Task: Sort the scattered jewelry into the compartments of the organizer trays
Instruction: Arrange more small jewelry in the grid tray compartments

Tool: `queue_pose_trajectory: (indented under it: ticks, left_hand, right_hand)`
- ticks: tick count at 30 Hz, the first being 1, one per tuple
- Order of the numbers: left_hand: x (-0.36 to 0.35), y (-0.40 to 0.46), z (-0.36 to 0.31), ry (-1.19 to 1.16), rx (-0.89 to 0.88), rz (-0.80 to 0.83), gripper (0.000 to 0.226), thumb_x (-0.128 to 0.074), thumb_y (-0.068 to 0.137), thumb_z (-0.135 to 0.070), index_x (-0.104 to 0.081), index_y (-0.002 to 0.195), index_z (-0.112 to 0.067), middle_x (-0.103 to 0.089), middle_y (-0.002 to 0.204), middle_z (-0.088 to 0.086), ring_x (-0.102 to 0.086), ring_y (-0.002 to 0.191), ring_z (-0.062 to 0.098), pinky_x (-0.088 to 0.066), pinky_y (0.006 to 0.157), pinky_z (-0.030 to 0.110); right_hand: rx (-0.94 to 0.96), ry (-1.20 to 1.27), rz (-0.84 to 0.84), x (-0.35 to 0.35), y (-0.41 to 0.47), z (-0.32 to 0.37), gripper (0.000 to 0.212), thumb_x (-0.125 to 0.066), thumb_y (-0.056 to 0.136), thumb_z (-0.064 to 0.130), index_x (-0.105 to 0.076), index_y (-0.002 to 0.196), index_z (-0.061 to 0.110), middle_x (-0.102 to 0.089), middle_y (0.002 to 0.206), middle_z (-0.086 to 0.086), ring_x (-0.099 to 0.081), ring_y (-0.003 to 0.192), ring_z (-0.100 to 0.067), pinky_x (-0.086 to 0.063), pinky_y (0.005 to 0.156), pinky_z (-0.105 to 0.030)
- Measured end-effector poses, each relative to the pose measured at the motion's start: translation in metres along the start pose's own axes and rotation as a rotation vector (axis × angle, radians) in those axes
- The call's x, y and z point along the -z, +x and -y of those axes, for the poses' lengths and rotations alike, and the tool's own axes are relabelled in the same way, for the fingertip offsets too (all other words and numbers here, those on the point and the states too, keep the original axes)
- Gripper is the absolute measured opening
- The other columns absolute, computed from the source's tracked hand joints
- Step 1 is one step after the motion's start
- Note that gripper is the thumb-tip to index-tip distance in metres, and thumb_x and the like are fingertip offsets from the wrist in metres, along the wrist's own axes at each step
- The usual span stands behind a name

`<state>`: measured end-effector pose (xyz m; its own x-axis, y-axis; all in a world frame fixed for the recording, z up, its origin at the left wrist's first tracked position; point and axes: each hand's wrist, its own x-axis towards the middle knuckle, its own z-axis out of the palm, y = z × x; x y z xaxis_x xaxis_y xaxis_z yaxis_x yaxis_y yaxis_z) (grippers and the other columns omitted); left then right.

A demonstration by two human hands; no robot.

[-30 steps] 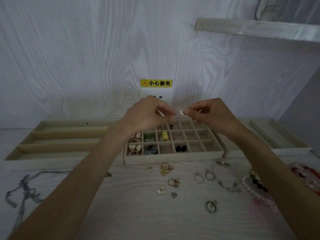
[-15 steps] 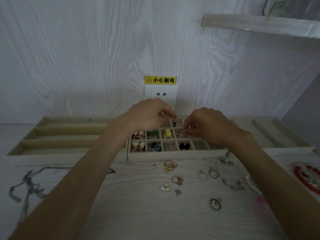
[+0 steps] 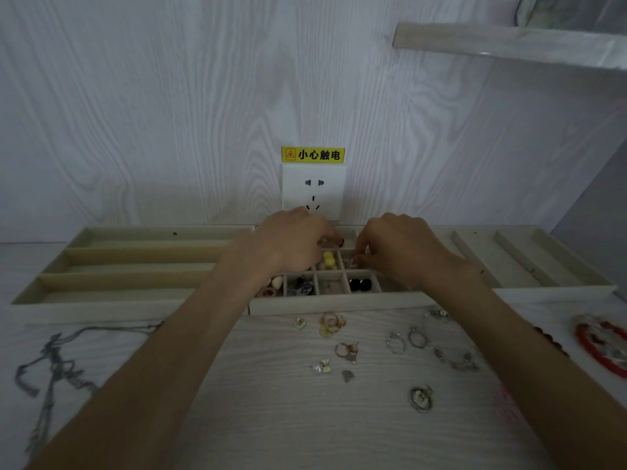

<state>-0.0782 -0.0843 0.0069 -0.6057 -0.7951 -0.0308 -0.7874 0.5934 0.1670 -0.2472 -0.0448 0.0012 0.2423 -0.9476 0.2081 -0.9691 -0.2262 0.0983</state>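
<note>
Hovering over the grid tray [image 3: 339, 301], both hands work: right hand [image 3: 398, 245] pinches a tiny pale piece [image 3: 353, 262] above a compartment beside the yellow beads [image 3: 328, 259]; left hand [image 3: 293, 240] has fingers curled, grip unclear. Black beads [image 3: 360, 284] sit in a front cell.

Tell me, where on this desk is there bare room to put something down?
The near tabletop between the forearms, below the small earrings, is bare. The long slots of the left tray and the right tray look free. It is crowded in the grid tray, where both hands work, and around the rings and chain bracelet.
</note>
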Motion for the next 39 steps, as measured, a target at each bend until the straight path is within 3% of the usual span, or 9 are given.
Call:
queue_pose_trajectory:
  ticks: [10,14,19,23,27,31,36,39]
  left_hand:
    - [-0.003,0.002,0.000,-0.016,0.013,0.026,0.054,-0.041,0.089,-0.009,-0.048,0.134,-0.038,-0.052,0.134,0.006,-0.048,0.118,0.024,-0.044,0.092,0.037]
    - [-0.001,0.001,0.002,-0.028,0.000,0.019,0.053,-0.041,0.089,-0.008,-0.050,0.132,-0.039,-0.054,0.132,0.004,-0.051,0.116,0.022,-0.045,0.089,0.035]
    - [-0.001,0.002,0.004,-0.049,-0.015,0.041,0.054,-0.040,0.089,-0.006,-0.052,0.131,-0.037,-0.052,0.137,-0.004,-0.049,0.122,0.018,-0.043,0.095,0.034]
    - [0.001,0.002,0.002,-0.043,-0.014,0.008,0.056,-0.042,0.086,-0.005,-0.051,0.131,-0.038,-0.053,0.135,0.000,-0.047,0.122,0.018,-0.044,0.095,0.038]
    - [0.004,0.000,0.001,-0.057,-0.017,-0.007,0.056,-0.042,0.084,-0.005,-0.053,0.129,-0.038,-0.055,0.129,0.003,-0.047,0.120,0.019,-0.045,0.094,0.040]
    - [0.002,-0.001,-0.002,-0.060,-0.024,-0.024,0.053,-0.041,0.085,-0.007,-0.056,0.126,-0.037,-0.054,0.127,0.003,-0.048,0.117,0.019,-0.046,0.091,0.040]
    - [0.002,-0.001,-0.007,-0.041,-0.061,-0.014,0.049,-0.042,0.088,-0.006,-0.059,0.121,-0.038,-0.054,0.125,0.000,-0.043,0.116,0.018,-0.045,0.091,0.040]
    - [0.002,-0.002,-0.009,-0.024,-0.093,-0.017,0.049,-0.041,0.089,-0.004,-0.063,0.116,-0.039,-0.056,0.124,-0.004,-0.041,0.113,0.017,-0.043,0.093,0.040]
  right_hand:
    - [-0.020,-0.046,-0.059,-0.005,-0.001,0.005,0.016,-0.060,0.088,0.030,-0.069,0.096,0.019,-0.066,0.090,-0.002,-0.061,0.079,-0.020,-0.046,0.065,-0.030]
    - [-0.005,0.092,0.041,0.017,-0.004,-0.004,0.017,-0.062,0.087,0.035,-0.068,0.102,0.031,-0.059,0.086,0.008,-0.051,0.076,-0.009,-0.032,0.062,-0.023]
    - [0.084,0.171,0.157,0.036,-0.009,-0.011,0.034,-0.047,0.095,0.016,-0.065,0.113,0.038,-0.048,0.081,0.016,-0.045,0.084,-0.006,-0.034,0.070,-0.024]
    - [0.094,0.117,0.207,0.021,-0.005,-0.005,0.041,-0.042,0.095,0.012,-0.061,0.119,0.041,-0.059,0.105,0.001,-0.049,0.095,-0.015,-0.031,0.072,-0.025]
    - [0.079,0.082,0.200,0.015,-0.003,-0.005,0.041,-0.041,0.096,0.014,-0.060,0.120,0.040,-0.045,0.082,0.008,-0.040,0.085,-0.013,-0.027,0.071,-0.025]
    - [0.096,0.051,0.202,0.016,-0.003,-0.008,0.040,-0.042,0.095,0.013,-0.063,0.117,0.039,-0.059,0.104,0.003,-0.045,0.091,-0.012,-0.027,0.073,-0.024]
    - [0.105,0.057,0.215,0.016,-0.003,-0.010,0.039,-0.043,0.096,0.014,-0.062,0.118,0.041,-0.058,0.096,0.009,-0.048,0.095,-0.012,-0.025,0.075,-0.023]
    - [0.111,0.053,0.208,0.015,-0.003,-0.009,0.040,-0.041,0.096,0.015,-0.061,0.117,0.043,-0.042,0.075,0.016,-0.050,0.093,-0.012,-0.025,0.075,-0.023]
